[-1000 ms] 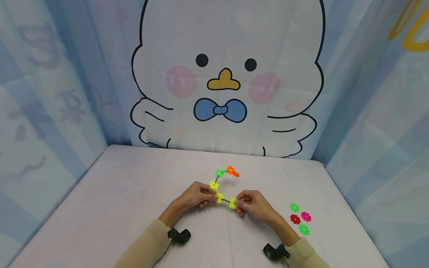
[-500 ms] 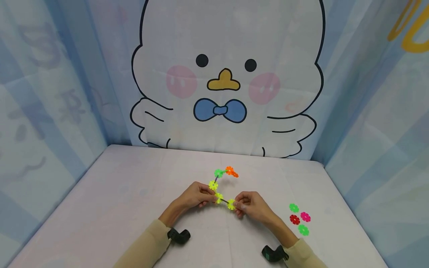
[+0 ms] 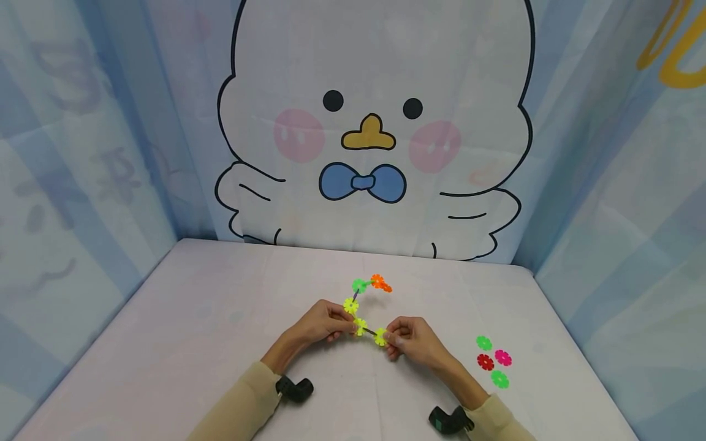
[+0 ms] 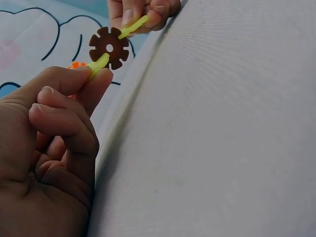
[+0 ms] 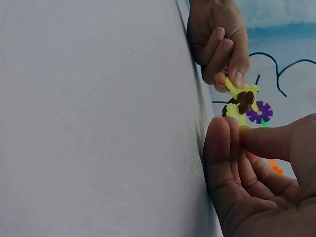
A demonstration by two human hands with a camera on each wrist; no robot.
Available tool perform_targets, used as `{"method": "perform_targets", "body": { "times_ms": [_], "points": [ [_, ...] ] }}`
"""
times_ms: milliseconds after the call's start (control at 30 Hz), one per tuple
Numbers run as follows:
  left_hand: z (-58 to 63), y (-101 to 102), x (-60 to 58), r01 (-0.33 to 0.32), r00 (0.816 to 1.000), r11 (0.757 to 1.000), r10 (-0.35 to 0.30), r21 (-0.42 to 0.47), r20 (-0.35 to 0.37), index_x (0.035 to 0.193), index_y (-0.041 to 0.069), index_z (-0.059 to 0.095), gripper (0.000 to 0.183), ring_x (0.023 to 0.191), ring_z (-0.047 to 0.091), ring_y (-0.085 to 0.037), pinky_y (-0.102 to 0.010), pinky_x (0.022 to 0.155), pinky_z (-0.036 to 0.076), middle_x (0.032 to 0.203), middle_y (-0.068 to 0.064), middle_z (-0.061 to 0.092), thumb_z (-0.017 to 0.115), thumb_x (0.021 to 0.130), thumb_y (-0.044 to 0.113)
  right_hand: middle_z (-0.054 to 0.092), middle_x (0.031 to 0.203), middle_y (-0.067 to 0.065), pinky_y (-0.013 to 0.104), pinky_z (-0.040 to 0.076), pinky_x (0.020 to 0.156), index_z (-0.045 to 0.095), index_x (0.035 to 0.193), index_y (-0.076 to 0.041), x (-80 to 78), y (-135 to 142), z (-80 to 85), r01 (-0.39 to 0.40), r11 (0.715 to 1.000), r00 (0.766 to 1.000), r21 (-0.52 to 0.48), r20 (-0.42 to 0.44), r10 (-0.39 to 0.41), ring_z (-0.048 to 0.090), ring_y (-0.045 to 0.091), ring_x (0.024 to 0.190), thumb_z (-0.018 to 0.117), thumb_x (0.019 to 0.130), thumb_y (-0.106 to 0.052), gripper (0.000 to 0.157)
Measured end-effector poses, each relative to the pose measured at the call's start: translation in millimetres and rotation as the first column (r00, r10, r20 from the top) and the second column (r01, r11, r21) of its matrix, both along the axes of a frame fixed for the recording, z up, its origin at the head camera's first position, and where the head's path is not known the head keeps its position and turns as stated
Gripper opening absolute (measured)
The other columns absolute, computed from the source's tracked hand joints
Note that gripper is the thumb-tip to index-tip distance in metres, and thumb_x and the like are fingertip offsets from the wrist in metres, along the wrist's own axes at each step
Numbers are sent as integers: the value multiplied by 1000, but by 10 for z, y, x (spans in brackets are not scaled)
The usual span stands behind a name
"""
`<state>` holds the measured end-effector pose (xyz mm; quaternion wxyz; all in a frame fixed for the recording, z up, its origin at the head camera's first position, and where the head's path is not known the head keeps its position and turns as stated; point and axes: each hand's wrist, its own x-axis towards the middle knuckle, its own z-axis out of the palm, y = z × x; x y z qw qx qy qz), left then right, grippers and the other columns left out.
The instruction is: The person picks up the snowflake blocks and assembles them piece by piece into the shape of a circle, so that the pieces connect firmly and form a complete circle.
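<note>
A curved chain of notched plastic flower discs spans my two hands above the table. My left hand (image 3: pixel 325 321) pinches a yellow disc (image 3: pixel 360 326) between thumb and forefinger. At the chain's near end, my right hand (image 3: pixel 413 337) pinches another yellow disc (image 3: pixel 380 337). Between these two sits a brown disc (image 4: pixel 109 48), seen flat-on in the left wrist view, with both yellow ones slotted into its edge. Beyond my left fingers the chain runs on through a yellow disc (image 3: pixel 350 305), a purple disc (image 5: pixel 259 112), a green disc (image 3: pixel 359 286) and orange discs (image 3: pixel 377 281).
Loose flower discs lie on the table right of my right hand: a green disc (image 3: pixel 483 342), a pink disc (image 3: pixel 503 358), a red disc (image 3: pixel 485 362) and a second green disc (image 3: pixel 500 379). Behind the white table (image 3: pixel 248 275) hangs a printed curtain (image 3: pixel 375 61).
Both hands keep their pinch on the chain. My right hand and the chain have shifted very slightly left and down in the head view; the loose discs stay in place.
</note>
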<state>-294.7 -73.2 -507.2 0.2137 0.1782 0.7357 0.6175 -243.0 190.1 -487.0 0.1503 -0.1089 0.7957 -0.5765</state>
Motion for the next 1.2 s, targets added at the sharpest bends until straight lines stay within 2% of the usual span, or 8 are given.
{"method": "perform_targets", "body": {
  "times_ms": [267, 467, 633, 767, 900, 1033, 1200],
  "points": [
    [-12, -2, -1, 2, 1000, 1000, -2, 0, -1, 100, -7, 76, 18, 52, 50, -5, -19, 50, 44, 84, -12, 80, 80, 93, 10, 73, 81, 11, 31, 65, 67, 63, 106, 14, -10, -15, -5, 0, 1000, 1000, -18, 12, 0, 70, 12, 67, 66, 102, -4, 18],
    [-10, -13, -6, -2, 1000, 1000, 2, -3, -6, 101, -5, 76, 17, 55, 52, -6, -20, 53, 46, 81, -5, 78, 78, 94, 10, 75, 80, 8, 32, 66, 68, 66, 106, 13, -13, -19, -13, 5, 999, 997, -42, 71, -2, 72, 12, 67, 68, 102, -6, 19],
    [-23, 8, -8, -23, 1000, 999, 23, 30, 7, 105, -3, 76, 18, 59, 55, -7, -20, 56, 47, 79, 0, 72, 77, 97, 13, 75, 78, 6, 31, 64, 66, 71, 102, 10, -28, 3, 15, 3, 1000, 997, -13, 77, -2, 69, 13, 65, 72, 100, -11, 22],
    [-27, 23, -3, -57, 998, 996, 56, 61, 17, 110, -2, 76, 21, 60, 56, -7, -21, 56, 48, 84, -3, 73, 73, 100, 16, 73, 78, 3, 28, 62, 67, 71, 102, 8, -50, 12, 32, -21, 1000, 997, -12, 78, 22, 66, 12, 66, 73, 100, -14, 22],
    [-31, 38, -4, -72, 997, 994, 69, 82, 41, 114, -3, 75, 24, 61, 57, -8, -21, 57, 49, 92, -6, 78, 70, 103, 18, 74, 81, 2, 27, 62, 71, 69, 105, 10, -70, -9, 29, -23, 998, 996, -63, 79, 28, 69, 12, 70, 71, 101, -12, 22],
    [-23, 40, -6, -38, 998, 995, 34, 88, 50, 113, -3, 74, 27, 63, 58, -8, -21, 58, 52, 95, -7, 80, 72, 102, 21, 77, 88, 4, 26, 64, 76, 68, 110, 11, -88, -65, 38, 6, 993, 998, -119, 70, 2, 72, 9, 76, 71, 101, -12, 25],
    [-13, 38, -6, 11, 999, 997, -14, 75, 41, 114, -4, 76, 26, 63, 60, -7, -21, 58, 53, 91, -2, 80, 74, 100, 18, 77, 91, 3, 26, 65, 78, 66, 111, 12, -111, -164, 29, 30, 983, 995, -181, 98, -13, 74, 8, 80, 71, 102, -12, 26]
  ]
}}
